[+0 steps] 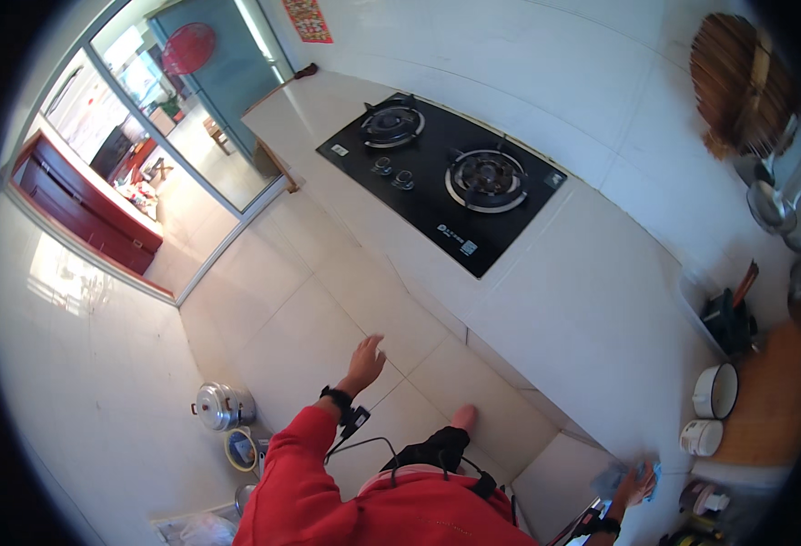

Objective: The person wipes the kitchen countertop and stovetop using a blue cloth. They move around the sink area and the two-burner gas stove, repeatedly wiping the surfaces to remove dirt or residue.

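Observation:
My left hand (365,364) hangs in the air above the tiled floor, with nothing in it and its fingers loosely spread. A dark band circles that wrist, and a small black device with a cable sits beside it. At the lower right my right hand (637,486) is at the near edge of the white countertop (544,327), blurred by motion. It grips a light blue cloth (657,476), whose outline is also blurred. Beyond, a black two-burner gas hob (434,174) is set into the counter.
A white enamel pot (715,391) and a white tub (701,437) stand by a wooden board (772,403). Ladles (771,207) hang on the right wall. An aluminium pot (217,407) stands on the floor at left. A sliding glass door (168,123) is at upper left.

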The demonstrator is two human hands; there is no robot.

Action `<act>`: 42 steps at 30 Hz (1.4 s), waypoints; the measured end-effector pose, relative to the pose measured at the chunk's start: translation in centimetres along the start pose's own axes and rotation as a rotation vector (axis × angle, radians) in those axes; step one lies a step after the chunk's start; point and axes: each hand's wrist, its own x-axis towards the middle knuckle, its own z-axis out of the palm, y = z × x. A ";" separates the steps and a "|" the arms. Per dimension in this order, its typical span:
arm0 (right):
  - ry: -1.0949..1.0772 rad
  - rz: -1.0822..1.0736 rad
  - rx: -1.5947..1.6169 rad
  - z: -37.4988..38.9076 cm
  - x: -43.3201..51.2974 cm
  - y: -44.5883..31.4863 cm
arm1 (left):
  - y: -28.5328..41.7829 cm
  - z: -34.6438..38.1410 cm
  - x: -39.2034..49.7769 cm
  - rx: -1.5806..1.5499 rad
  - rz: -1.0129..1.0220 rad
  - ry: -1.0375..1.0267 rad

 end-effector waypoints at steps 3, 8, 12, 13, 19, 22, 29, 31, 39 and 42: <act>0.021 -0.045 -0.024 0.4 0.5 0.3 | -5.1 -0.3 -7.0 0.058 -0.201 -0.198; 0.012 -0.115 -0.019 1.8 1.5 2.0 | -9.1 0.9 -16.2 0.107 -0.441 -0.515; 0.041 -0.154 0.105 2.8 1.9 3.2 | -9.3 2.3 -20.9 0.061 -0.521 -0.549; 0.083 -0.283 0.261 3.2 2.1 3.1 | -9.3 2.4 -21.9 0.047 -0.491 -0.524; 0.044 -0.128 0.087 3.1 1.8 2.3 | -8.1 3.3 -27.5 -0.105 -0.476 -0.395; 0.066 -0.122 0.034 2.7 1.6 0.4 | -7.6 3.8 -30.4 -0.138 -0.576 -0.434; 0.018 -0.272 0.100 0.9 1.0 -4.5 | -7.7 4.7 -34.6 -0.095 -0.686 -0.521; -0.012 -0.315 0.083 0.8 0.1 -6.3 | -8.0 5.0 -34.5 -0.104 -0.729 -0.532; -0.124 -0.440 0.125 0.2 -3.1 -13.7 | -8.6 5.3 -29.8 -0.172 -0.414 -0.465; -0.147 -0.503 0.150 0.5 -4.1 -16.8 | -8.3 5.0 -28.3 -0.250 -0.515 -0.409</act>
